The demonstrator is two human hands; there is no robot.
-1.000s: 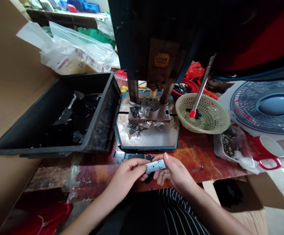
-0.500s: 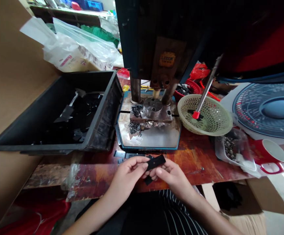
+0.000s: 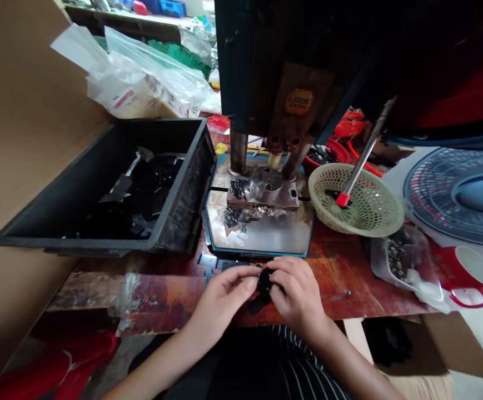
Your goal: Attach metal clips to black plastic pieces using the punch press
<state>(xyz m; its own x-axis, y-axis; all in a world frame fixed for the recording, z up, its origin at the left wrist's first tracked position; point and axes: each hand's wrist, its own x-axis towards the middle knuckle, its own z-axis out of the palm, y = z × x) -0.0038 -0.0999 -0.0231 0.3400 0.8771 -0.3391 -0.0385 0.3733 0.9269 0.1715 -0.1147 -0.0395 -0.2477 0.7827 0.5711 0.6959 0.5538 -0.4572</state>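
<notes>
Both my hands meet over the near edge of the table, in front of the press. My left hand (image 3: 230, 294) pinches a small flat black plate (image 3: 265, 282) between thumb and fingers. My right hand (image 3: 297, 291) curls over the other side of that plate, its fingers closed on it and hiding much of its shape. Another black strip (image 3: 259, 303) shows just below, by the fingers; what holds it I cannot tell. Beyond my hands is the press base (image 3: 262, 236), with a round steel die block (image 3: 267, 184) and small black and metal scraps around it.
A black bin (image 3: 170, 222) with dark flat pieces stands left. On the right are a pale green basket (image 3: 374, 219) under the press lever (image 3: 368, 153), a clear tub (image 3: 410, 266) of small parts, a red mug (image 3: 468, 272) and a fan (image 3: 474, 189). Flat pieces (image 3: 208, 260) lie before the press.
My right hand has turned over and its fingers now cover the black plate, which was lying lengthwise in plain view. The whole view has shifted slightly, so things sit further right.
</notes>
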